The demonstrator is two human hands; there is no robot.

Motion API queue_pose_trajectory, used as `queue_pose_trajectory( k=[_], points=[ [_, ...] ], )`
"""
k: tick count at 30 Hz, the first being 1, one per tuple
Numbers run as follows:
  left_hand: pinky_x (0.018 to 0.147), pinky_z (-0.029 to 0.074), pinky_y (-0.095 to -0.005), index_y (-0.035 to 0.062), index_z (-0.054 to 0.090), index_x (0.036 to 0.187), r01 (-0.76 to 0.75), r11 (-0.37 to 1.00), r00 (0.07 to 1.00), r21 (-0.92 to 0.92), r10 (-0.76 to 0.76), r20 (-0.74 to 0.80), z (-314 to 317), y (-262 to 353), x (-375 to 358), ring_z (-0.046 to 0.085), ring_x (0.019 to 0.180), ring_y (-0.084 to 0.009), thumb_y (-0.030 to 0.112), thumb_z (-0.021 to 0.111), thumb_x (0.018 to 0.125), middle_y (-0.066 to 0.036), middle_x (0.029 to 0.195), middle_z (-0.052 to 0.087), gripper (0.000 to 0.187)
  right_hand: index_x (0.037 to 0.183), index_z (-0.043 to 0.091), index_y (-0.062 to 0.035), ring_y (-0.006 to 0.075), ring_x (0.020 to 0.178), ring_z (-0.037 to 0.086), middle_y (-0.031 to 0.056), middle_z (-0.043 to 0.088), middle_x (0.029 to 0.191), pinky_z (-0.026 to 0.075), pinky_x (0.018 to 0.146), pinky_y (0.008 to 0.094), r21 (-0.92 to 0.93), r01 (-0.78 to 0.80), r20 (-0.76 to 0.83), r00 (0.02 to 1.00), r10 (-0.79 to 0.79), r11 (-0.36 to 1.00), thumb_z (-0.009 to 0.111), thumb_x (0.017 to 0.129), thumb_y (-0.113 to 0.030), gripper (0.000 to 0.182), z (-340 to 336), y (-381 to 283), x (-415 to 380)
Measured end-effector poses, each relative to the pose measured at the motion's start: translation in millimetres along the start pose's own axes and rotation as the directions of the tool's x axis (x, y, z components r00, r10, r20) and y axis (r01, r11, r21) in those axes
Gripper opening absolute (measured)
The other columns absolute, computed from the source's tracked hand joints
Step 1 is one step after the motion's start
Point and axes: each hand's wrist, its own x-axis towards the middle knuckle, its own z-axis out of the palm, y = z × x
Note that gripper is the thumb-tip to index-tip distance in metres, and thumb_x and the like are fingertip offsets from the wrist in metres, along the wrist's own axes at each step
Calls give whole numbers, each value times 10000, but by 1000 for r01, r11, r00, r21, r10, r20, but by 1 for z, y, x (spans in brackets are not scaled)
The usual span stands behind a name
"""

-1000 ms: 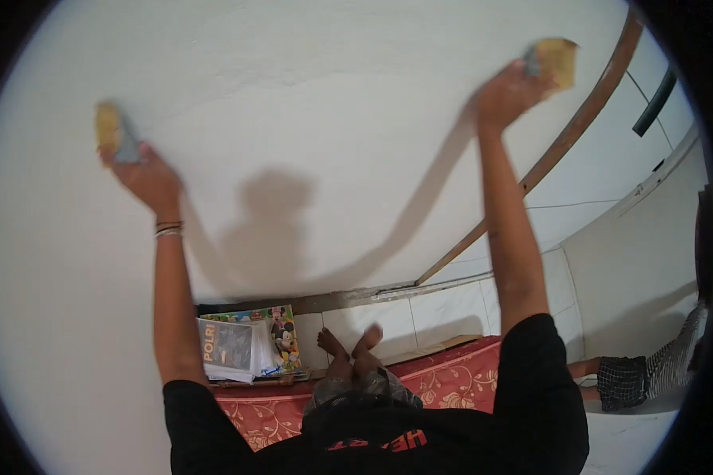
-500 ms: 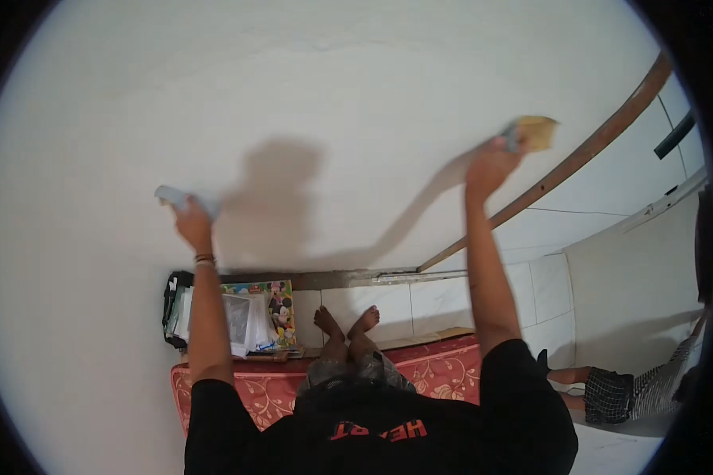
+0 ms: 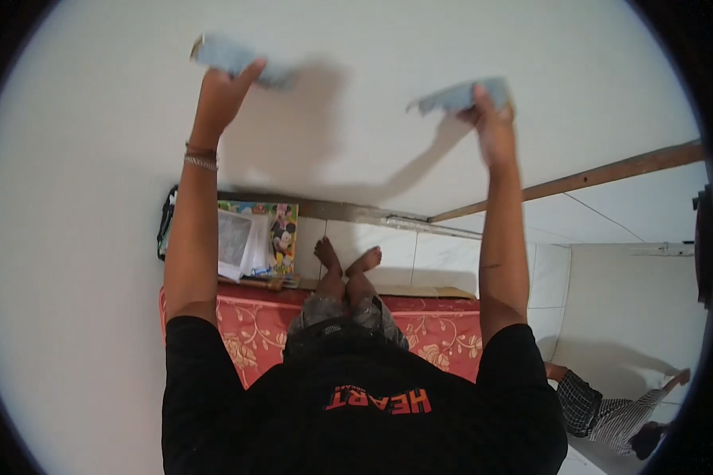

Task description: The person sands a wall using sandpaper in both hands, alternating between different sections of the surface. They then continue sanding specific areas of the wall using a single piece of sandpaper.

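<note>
My left hand (image 3: 228,93), raised at upper left, is closed on a blue-grey sheet of sandpaper (image 3: 228,55) with a tan edge, held close over the white wall (image 3: 372,47). The thumb lies across the grey face. At upper right my right hand (image 3: 493,131) grips a second sandpaper sheet (image 3: 449,98), blue-grey and bent, with a yellowish edge by the fingers. Both sheets are slightly smeared by motion. Shadows of my head and arm fall on the wall between the hands.
Below are my bare feet (image 3: 348,260) on white tiles, with a red floral mattress (image 3: 436,336) behind them. Papers (image 3: 242,241) lie on a cartoon-printed board (image 3: 284,237) at left. A wooden strip (image 3: 610,174) slants along the right. Another person (image 3: 610,408) is at lower right.
Both hands have moved up in view, the left also rightward. The right sheet has swung to the left of its hand, now showing its grey face. The view has shifted too.
</note>
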Motion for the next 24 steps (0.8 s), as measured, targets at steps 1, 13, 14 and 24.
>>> queue_pose_trajectory(
  k=[1,13,14,24],
  points=[
    [573,431,-280,-36,593,788,-90,988,996,-123,92,9,3,25,8,491,587,-105,296,642,821,-25,641,574,337,1004,523,-1,225,819,615,90,595,885,515,744,373,76,42,85,995,-48,996,535,893,-238,262,12,-27,3],
    [774,454,-321,-1,605,946,65,995,978,78,-79,191,-17,-106,-53,592,858,-205,155,614,833,-104,885,635,193,1044,605,31,171,920,584,87,618,973,433,870,300,-257,-413,-178,909,377,874,561,872,-327,399,-102,86,-52],
    [790,447,-316,-19,600,926,200,976,975,88,-207,79,-40,-93,-38,593,872,-186,175,609,844,-101,884,641,210,1026,608,35,172,899,587,91,628,925,431,866,307,-367,-362,-140,932,334,857,561,865,-329,401,-119,48,-40],
    [837,412,-318,-30,551,1024,51,996,981,77,-65,182,38,-24,-20,526,931,-184,250,628,847,-109,1034,583,341,968,604,-5,104,772,541,24,619,834,410,766,252,-270,-304,83,938,337,913,602,848,-325,342,-1,-2,-10]
  ],
)
